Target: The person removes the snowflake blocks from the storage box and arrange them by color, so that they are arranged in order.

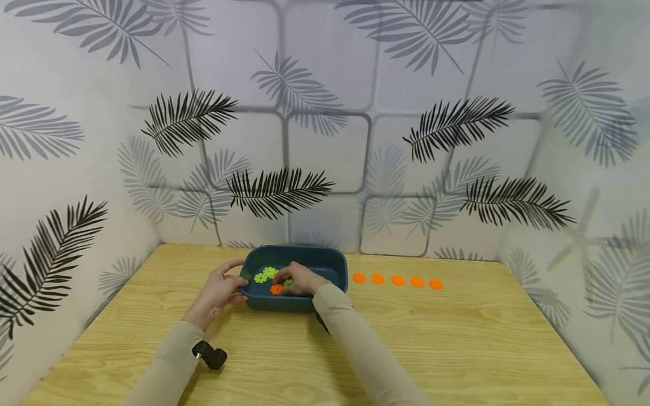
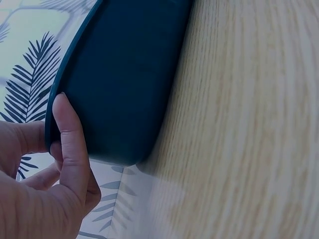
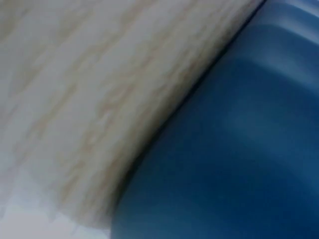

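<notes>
A dark blue plastic bin stands on the table. My left hand grips its left rim, thumb and fingers on either side of the wall. Inside the bin, my right hand reaches down with bent fingers. Its fingertips are at an orange notched disc; whether they pinch it is too small to tell. Several yellow-green notched discs lie beside it on the bin floor, one partly behind the right hand. In the right wrist view only the bin's outer wall and the table show, blurred.
Several orange discs lie in a spaced row on the wooden table, right of the bin. Behind the table's back edge rises a wall covering with a leaf pattern. A black wrist camera sits on the left sleeve.
</notes>
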